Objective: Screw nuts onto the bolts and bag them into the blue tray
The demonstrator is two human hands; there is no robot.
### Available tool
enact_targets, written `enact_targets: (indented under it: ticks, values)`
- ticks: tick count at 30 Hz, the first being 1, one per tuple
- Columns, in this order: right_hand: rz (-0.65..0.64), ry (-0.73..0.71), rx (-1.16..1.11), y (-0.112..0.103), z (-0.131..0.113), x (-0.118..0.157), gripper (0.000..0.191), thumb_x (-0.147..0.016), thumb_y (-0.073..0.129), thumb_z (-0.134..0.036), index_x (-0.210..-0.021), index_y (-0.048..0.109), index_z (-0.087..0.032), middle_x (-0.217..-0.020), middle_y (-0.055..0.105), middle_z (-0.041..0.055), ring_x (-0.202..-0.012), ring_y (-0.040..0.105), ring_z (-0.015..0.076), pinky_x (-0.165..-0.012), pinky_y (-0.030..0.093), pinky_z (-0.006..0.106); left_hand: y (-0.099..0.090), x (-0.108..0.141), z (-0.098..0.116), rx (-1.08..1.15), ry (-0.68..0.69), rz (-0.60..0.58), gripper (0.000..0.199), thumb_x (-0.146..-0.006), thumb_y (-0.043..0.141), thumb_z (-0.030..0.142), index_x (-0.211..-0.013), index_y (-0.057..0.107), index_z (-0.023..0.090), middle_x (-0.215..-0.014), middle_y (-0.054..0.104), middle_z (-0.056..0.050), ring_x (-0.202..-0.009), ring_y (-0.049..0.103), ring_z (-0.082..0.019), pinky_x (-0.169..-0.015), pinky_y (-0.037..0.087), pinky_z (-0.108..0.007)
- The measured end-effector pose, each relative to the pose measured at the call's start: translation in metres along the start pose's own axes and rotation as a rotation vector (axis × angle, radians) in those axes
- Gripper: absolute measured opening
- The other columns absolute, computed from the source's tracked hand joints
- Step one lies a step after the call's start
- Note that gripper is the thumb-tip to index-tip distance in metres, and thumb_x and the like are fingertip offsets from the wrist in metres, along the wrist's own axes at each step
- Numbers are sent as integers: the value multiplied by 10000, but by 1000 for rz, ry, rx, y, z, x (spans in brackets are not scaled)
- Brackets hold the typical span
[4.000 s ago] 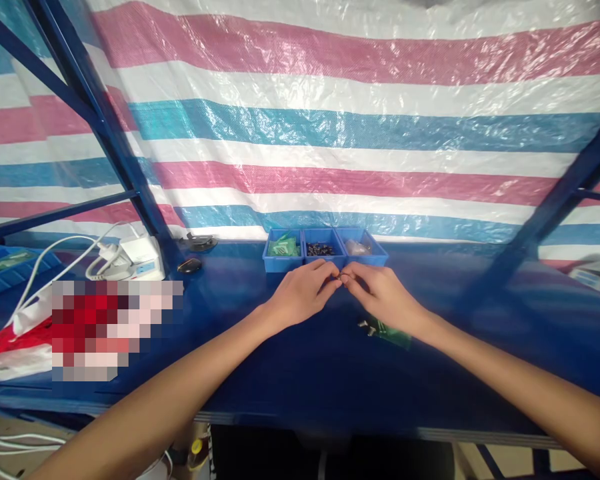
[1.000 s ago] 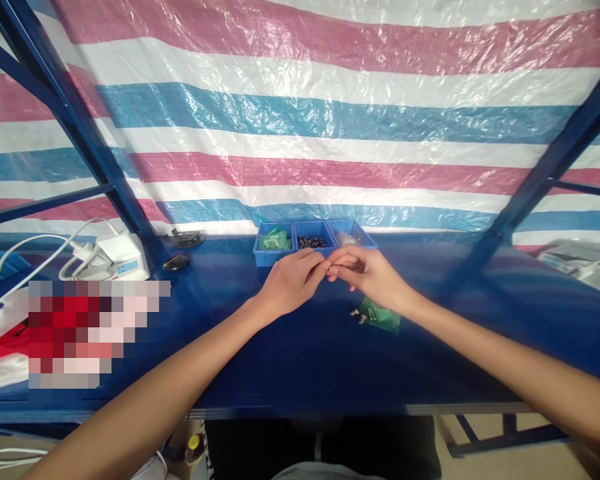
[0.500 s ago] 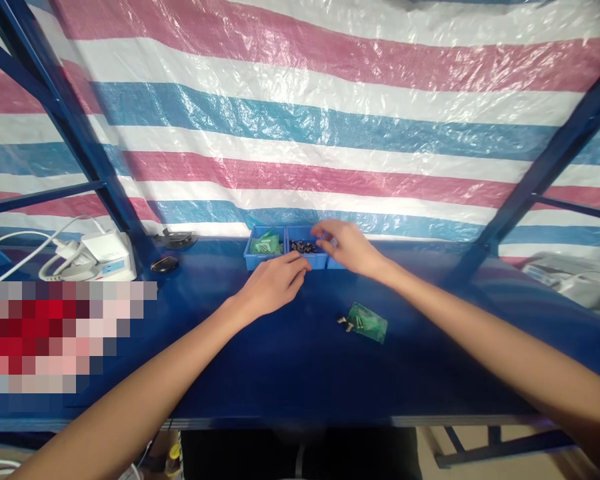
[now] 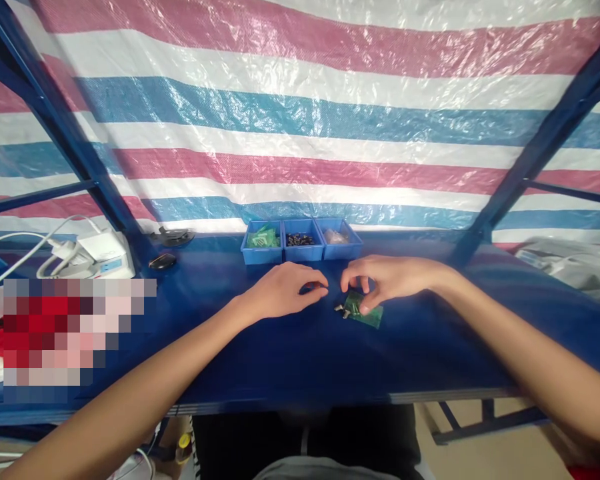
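My left hand [image 4: 293, 289] hovers over the blue table with thumb and fingers apart and nothing between them. To its right, my right hand [image 4: 380, 281] is over a small green bag [image 4: 371, 316], its fingers curved and apart, the thumb at the bag. Small metal pieces [image 4: 344, 311] lie at the bag's left edge. Behind the hands stand three blue bins: the left bin [image 4: 263, 255] has green bags in it, the middle bin [image 4: 303, 253] dark small parts, the right bin [image 4: 343, 251] clear plastic bags.
A black mouse-like object [image 4: 163, 261] and a dark flat item [image 4: 174, 236] sit at the back left. White plugs and cables [image 4: 95, 253] are at the far left. Clear plastic wrapping [image 4: 555, 263] lies at the far right. The table's front edge [image 4: 300, 400] runs below.
My right hand has moved from the right bin down to the green bag. My left hand has shifted slightly right and its fingers have spread. The view has tilted slightly.
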State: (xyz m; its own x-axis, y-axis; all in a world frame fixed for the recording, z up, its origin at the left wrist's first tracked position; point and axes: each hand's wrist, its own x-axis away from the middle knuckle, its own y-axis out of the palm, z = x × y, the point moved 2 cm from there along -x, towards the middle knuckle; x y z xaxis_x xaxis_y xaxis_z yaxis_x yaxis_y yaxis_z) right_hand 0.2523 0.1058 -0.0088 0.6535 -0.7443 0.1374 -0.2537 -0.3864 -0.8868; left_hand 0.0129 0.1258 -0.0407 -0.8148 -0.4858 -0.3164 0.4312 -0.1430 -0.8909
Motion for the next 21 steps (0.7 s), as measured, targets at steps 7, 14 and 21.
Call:
enact_targets:
  ticks: [7, 14, 21]
  values:
    - [-12, 41, 41, 4, -3, -2, 319, -731, 836, -347, -1018, 732, -254, -954, 716, 29, -826, 692, 212, -641, 504, 283, 23, -1, 20, 138, 129, -66, 227, -959, 684, 375, -1174, 733, 321, -1194, 686, 4, -1039, 668, -182, -811, 488, -271]
    - [21, 81, 1, 9, 1, -11, 246, -761, 794, -312, -972, 707, -221, -901, 709, 26, -789, 676, 200, -629, 473, 278, 20, -5, 13, 134, 147, -99, 171, -1015, 585, 228, -1076, 744, 212, -1076, 701, -31, -966, 668, -183, -832, 480, -290]
    - [79, 50, 34, 11, -3, -14, 328, -895, 673, -409, -1149, 688, -202, -1123, 669, 93, -929, 650, 219, -746, 487, 311, 10, -1, -16, 86, -46, -70, 206, -1025, 556, 286, -1147, 701, 205, -1081, 680, -33, -884, 657, -166, -774, 481, -289]
